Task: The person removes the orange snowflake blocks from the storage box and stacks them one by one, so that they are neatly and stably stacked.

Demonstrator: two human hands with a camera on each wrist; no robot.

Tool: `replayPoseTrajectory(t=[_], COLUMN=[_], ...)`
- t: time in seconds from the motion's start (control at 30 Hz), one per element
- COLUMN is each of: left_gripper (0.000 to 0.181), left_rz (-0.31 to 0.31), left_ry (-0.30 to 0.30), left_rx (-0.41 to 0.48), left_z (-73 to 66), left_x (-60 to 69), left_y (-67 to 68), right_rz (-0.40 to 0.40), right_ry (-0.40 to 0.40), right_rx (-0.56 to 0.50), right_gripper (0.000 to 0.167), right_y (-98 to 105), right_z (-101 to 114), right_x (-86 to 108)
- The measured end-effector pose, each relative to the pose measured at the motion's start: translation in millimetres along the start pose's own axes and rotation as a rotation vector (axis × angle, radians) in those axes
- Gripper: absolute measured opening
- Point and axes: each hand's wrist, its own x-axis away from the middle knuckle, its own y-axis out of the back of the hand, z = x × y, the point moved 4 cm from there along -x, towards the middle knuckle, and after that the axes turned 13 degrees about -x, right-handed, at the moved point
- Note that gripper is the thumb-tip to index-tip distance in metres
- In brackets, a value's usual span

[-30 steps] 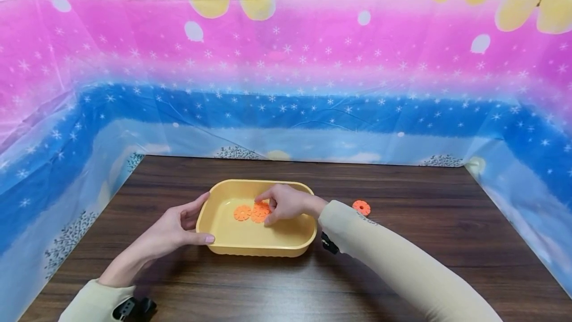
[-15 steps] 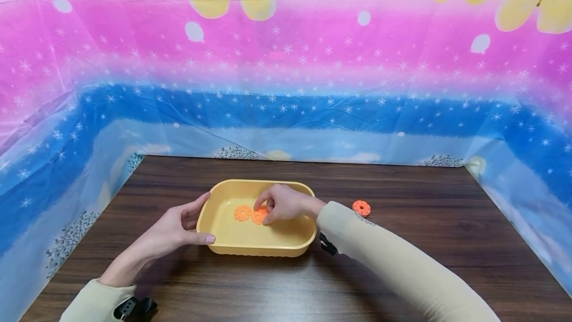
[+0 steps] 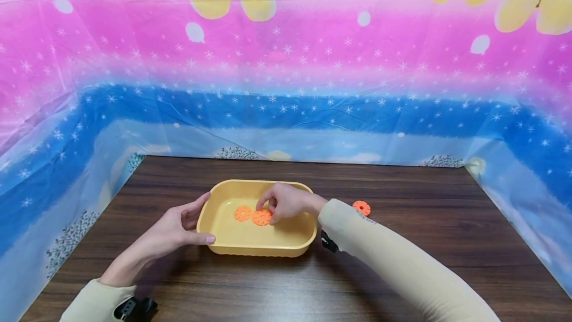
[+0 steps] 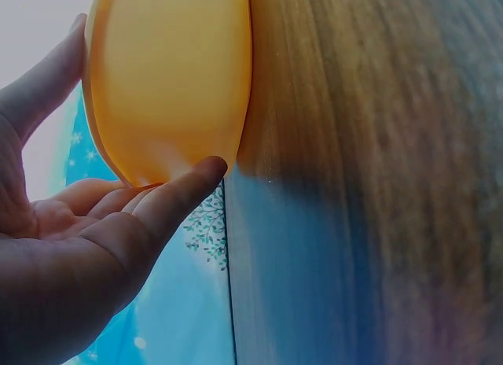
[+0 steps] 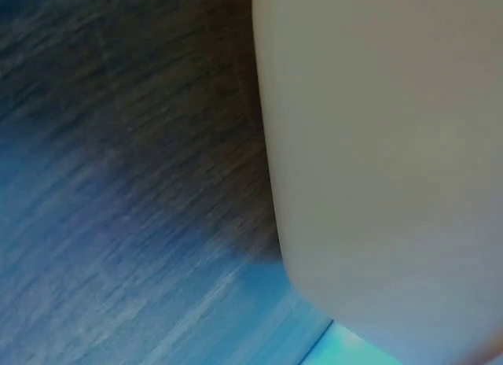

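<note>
In the head view a yellow plastic tub (image 3: 237, 243) sits on the wooden table. My left hand (image 3: 172, 227) holds its left end, thumb near the front corner and fingers at the back; in the left wrist view the tub (image 4: 169, 74) lies between thumb and fingers. Reaching into the tub, my right hand (image 3: 286, 201) pinches an orange notched plastic disc (image 3: 261, 217) by its right side. A second orange flower-shaped disc (image 3: 243, 213) lies on the tub's floor just to its left. The right hand's fingers partly cover the pinched disc.
Another orange disc (image 3: 361, 207) lies on the table (image 3: 415, 198) right of the tub, beside my right sleeve. A patterned cloth (image 3: 286, 108) hangs around the table's back and sides. A pale blurred surface (image 5: 377, 145) fills much of the right wrist view.
The disc at my right fingers has shifted slightly toward the front of the tub and shows more fully. My left hand and the tub have stayed put.
</note>
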Motion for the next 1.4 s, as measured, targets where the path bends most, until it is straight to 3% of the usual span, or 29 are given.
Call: replayPoseTrajectory(t=[0.87, 1.2, 1.4], left_gripper=[0.097, 0.098, 0.099], left_rz=[-0.005, -0.005, -0.005], left_ry=[0.005, 0.009, 0.002], left_rx=[0.001, -0.009, -0.014], left_z=[1.7, 1.3, 0.8], left_x=[-0.9, -0.1, -0.6], left_y=[-0.6, -0.2, -0.4], right_rz=[0.006, -0.016, -0.025], right_ry=[0.073, 0.081, 0.128], right_rx=[-0.070, -0.150, -0.154], right_gripper=[0.038, 0.036, 0.037], right_y=[-2, 4, 10], right_z=[9, 12, 16], right_x=[3.8, 9.5, 16.0])
